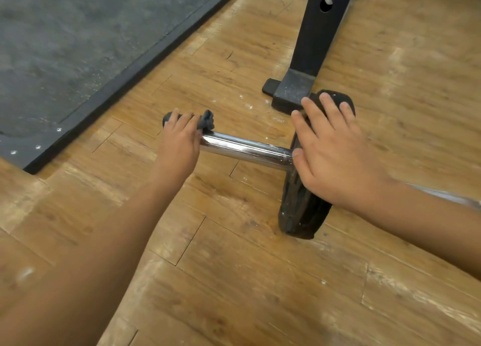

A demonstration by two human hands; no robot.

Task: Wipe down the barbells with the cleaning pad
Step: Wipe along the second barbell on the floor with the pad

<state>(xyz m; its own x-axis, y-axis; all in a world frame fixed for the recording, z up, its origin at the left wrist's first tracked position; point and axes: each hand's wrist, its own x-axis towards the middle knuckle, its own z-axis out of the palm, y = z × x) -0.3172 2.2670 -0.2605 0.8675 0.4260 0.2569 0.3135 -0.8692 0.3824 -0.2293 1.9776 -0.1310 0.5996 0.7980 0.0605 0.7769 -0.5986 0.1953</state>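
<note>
Rubber matting point(65, 46), dark grey, fills the upper left corner, its bevelled edge running diagonally and cut off by the frame; a worn wooden floor point(234, 280) takes up everything else. The left hand point(179, 137) reaches in from the lower left with its fingers curled close together over a dark cleaning pad point(207, 122), which is bunched up and pokes out on both sides of the fingers. The pad seems to be wrapped round the tip of the barbell point(247, 150), though the hand hides the end of the chrome sleeve point(229, 144) and the thumb. The barbell lies on the floor, its sleeve running rightward to a black weight plate point(302, 210) that stands on edge. The right hand point(335, 158) rests on the top of the plate, fingers straight and spread, thumb touching where sleeve meets plate. Behind the plate, a black rack upright point(312, 46) stands on a dusty foot, its top cut off. Only a blurred strip of the bar's shaft point(442, 196) shows beyond the right forearm
</note>
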